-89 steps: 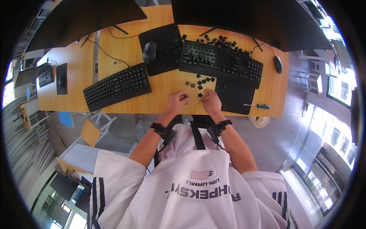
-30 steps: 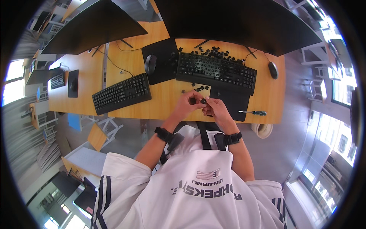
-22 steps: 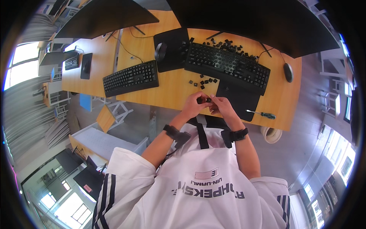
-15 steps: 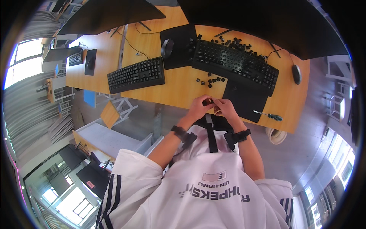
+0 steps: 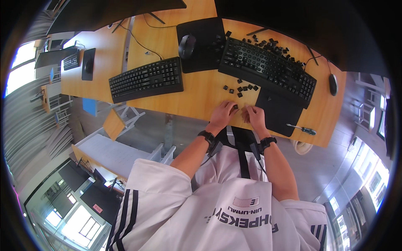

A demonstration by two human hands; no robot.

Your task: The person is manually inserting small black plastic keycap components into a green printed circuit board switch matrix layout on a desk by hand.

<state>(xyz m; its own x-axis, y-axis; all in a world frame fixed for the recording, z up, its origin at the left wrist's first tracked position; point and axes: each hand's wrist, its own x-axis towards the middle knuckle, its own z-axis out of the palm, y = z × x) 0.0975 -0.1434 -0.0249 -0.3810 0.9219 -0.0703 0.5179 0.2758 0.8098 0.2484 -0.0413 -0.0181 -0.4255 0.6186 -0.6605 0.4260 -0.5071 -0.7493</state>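
Observation:
My left hand (image 5: 222, 114) pinches a small black keycap (image 5: 235, 107) between thumb and fingers, just over the table's front edge. Close to its right, my right hand (image 5: 256, 118) has its fingers curled together; whatever they hold, if anything, is too small to make out. The two hands are slightly apart. Just beyond them lie several loose black keycaps (image 5: 240, 88) on the wood. Farther back is a black keyboard (image 5: 268, 62), its keys partly looking bare, with a heap of keycaps (image 5: 274, 45) behind it.
A second black keyboard (image 5: 146, 79) lies at left. A mouse (image 5: 186, 46) sits on a black mouse pad (image 5: 203, 62); another mouse (image 5: 333, 85) is at far right. A screwdriver (image 5: 302, 129) rests near the front right edge, partly on a dark mat (image 5: 276, 113). Monitors (image 5: 293, 25) line the back.
My hands have come apart from each other, and a keycap now shows in the left fingers. The whole view has shifted a little.

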